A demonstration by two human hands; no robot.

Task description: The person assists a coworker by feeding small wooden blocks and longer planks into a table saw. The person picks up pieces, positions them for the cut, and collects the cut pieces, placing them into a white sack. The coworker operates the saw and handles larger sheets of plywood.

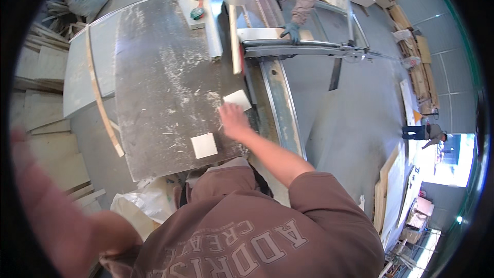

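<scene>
My right hand point(235, 119) reaches over a dark, dusty saw table, its fingers closed on the near left edge of a small white square board point(237, 99). A second white square board point(204, 145) lies flat on the table, closer to my body. My left hand point(38, 195) is raised at the left rim, close to the camera and smeared by motion. Its fingers are too blurred to read, and nothing can be made out in it.
The saw table point(159, 92) has a metal fence point(212, 25) and a sliding rail point(280, 103). Across it, a co-worker's gloved hand point(291, 32) rests on a pale board at the crossbar. A tape measure point(197, 13) lies beyond. Wood offcuts point(49, 108) pile up at left.
</scene>
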